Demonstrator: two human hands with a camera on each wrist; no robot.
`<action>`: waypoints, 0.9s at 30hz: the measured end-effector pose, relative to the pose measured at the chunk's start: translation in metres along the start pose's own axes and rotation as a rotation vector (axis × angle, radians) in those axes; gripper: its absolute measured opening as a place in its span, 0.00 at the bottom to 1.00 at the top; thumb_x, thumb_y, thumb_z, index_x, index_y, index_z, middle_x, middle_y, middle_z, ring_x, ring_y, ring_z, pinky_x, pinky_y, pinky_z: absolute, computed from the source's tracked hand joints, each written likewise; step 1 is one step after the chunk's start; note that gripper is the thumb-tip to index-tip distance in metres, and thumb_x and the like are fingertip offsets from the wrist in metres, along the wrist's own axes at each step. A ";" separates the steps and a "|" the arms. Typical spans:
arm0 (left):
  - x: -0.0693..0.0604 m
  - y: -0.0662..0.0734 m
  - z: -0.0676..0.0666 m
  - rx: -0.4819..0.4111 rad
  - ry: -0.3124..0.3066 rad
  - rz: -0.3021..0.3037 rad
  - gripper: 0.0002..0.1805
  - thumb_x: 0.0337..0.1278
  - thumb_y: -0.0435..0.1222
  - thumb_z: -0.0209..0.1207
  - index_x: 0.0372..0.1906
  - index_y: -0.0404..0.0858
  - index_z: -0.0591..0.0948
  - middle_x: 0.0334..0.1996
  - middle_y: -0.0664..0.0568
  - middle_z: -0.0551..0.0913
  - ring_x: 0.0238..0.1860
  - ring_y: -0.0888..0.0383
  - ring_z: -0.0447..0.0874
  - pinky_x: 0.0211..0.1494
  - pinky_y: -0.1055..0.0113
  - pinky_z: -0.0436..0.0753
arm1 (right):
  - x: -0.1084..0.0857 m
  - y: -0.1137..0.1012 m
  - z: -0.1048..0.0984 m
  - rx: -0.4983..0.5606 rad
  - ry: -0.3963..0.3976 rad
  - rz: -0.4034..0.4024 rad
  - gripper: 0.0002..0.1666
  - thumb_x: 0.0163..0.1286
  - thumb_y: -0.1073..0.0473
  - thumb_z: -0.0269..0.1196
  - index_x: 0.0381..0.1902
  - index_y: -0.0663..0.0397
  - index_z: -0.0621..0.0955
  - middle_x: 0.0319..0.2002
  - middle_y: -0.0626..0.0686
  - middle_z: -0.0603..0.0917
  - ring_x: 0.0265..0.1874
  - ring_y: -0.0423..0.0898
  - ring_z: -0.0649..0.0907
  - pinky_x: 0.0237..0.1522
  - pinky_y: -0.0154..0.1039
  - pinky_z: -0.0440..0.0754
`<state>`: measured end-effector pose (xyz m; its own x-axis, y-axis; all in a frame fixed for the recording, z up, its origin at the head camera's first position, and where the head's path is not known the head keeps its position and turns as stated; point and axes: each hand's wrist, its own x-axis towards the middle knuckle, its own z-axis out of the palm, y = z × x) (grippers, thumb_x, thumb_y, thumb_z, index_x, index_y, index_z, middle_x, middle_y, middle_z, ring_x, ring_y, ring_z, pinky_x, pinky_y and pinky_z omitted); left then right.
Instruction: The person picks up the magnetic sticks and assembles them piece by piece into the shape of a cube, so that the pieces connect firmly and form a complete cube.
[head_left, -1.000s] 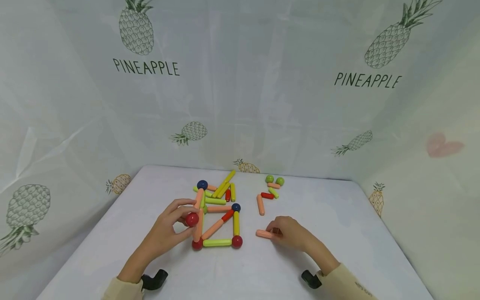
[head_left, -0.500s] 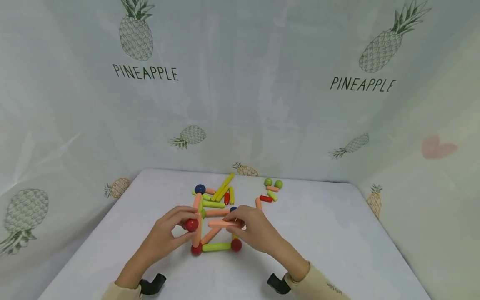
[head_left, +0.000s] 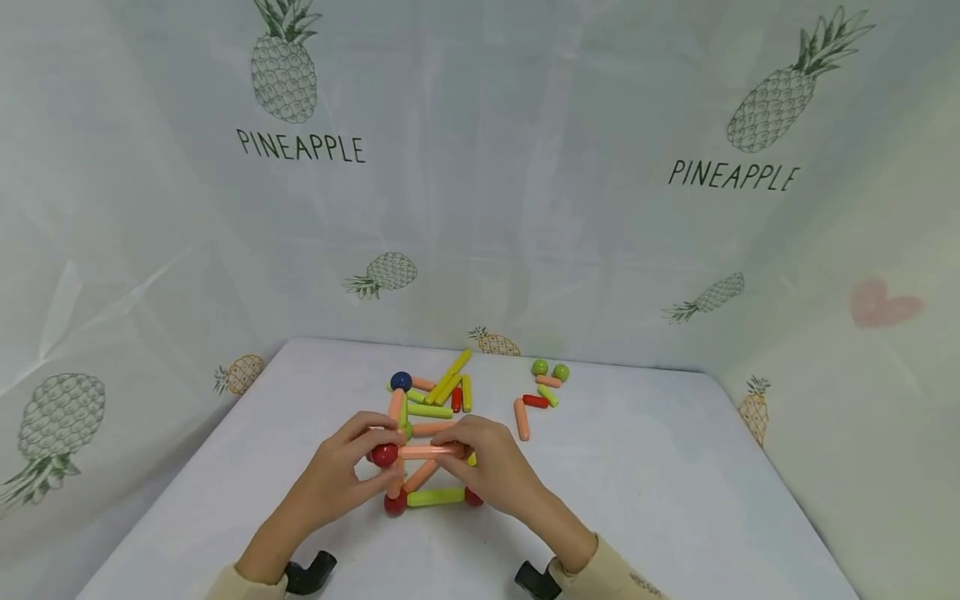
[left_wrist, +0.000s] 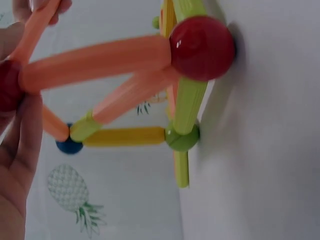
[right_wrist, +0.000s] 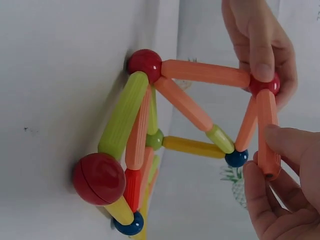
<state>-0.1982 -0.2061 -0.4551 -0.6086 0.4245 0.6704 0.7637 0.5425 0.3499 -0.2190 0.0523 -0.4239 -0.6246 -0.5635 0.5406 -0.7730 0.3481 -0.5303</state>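
My left hand [head_left: 341, 471] pinches a red ball [head_left: 385, 455] at the raised near corner of a stick-and-ball frame. My right hand [head_left: 491, 467] pinches an orange stick [right_wrist: 267, 115] near one end; its other end meets that red ball. Below the held ball, an upright orange stick [left_wrist: 95, 60] rises from a lower red ball [left_wrist: 202, 48]. Another orange stick [right_wrist: 246, 125] links the held ball to a raised blue ball [right_wrist: 236, 158]. A slanting orange stick [right_wrist: 185, 103] and a short green stick [right_wrist: 220, 138] brace that side. My right hand covers the base's right side in the head view.
Behind the frame lie loose yellow sticks [head_left: 467, 392] and a red stick [head_left: 457, 400]. To the right on the white table [head_left: 637, 467] are an orange stick [head_left: 522, 419], a short red stick [head_left: 536, 401], and green balls [head_left: 561, 372]. A pineapple-print curtain [head_left: 525, 208] stands behind.
My right hand has brought the orange stick from the table on the right leftward, and its end now meets the red ball. My left hand keeps holding that ball in nearly the same place.
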 end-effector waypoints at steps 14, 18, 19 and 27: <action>0.008 0.004 0.009 0.188 -0.007 0.033 0.17 0.59 0.49 0.65 0.52 0.52 0.83 0.49 0.67 0.75 0.43 0.70 0.72 0.45 0.79 0.77 | -0.007 0.047 -0.045 0.073 -0.149 0.057 0.20 0.68 0.61 0.65 0.57 0.43 0.80 0.48 0.40 0.82 0.43 0.42 0.83 0.45 0.38 0.82; 0.009 0.006 0.009 0.182 -0.013 -0.005 0.17 0.58 0.48 0.66 0.52 0.52 0.83 0.48 0.67 0.74 0.41 0.70 0.71 0.42 0.79 0.77 | -0.010 0.093 -0.076 -0.073 -0.125 0.189 0.20 0.68 0.66 0.63 0.57 0.49 0.80 0.51 0.47 0.81 0.48 0.50 0.82 0.48 0.46 0.81; 0.009 0.006 0.009 0.181 -0.012 -0.013 0.17 0.58 0.48 0.66 0.52 0.52 0.83 0.48 0.67 0.74 0.41 0.70 0.71 0.42 0.79 0.77 | -0.010 0.107 -0.082 -0.129 -0.111 0.231 0.20 0.68 0.67 0.62 0.57 0.50 0.81 0.53 0.49 0.81 0.50 0.52 0.81 0.50 0.48 0.80; 0.007 0.005 0.011 0.146 0.000 -0.034 0.17 0.57 0.47 0.67 0.52 0.54 0.82 0.48 0.69 0.73 0.42 0.70 0.72 0.45 0.78 0.78 | -0.011 0.205 -0.105 -0.426 -0.113 0.565 0.28 0.69 0.73 0.51 0.67 0.62 0.70 0.67 0.64 0.67 0.66 0.64 0.66 0.63 0.60 0.66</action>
<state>-0.2005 -0.1927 -0.4558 -0.6335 0.4041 0.6599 0.7033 0.6562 0.2733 -0.3823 0.2084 -0.4699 -0.9449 -0.2767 0.1749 -0.3248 0.8590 -0.3958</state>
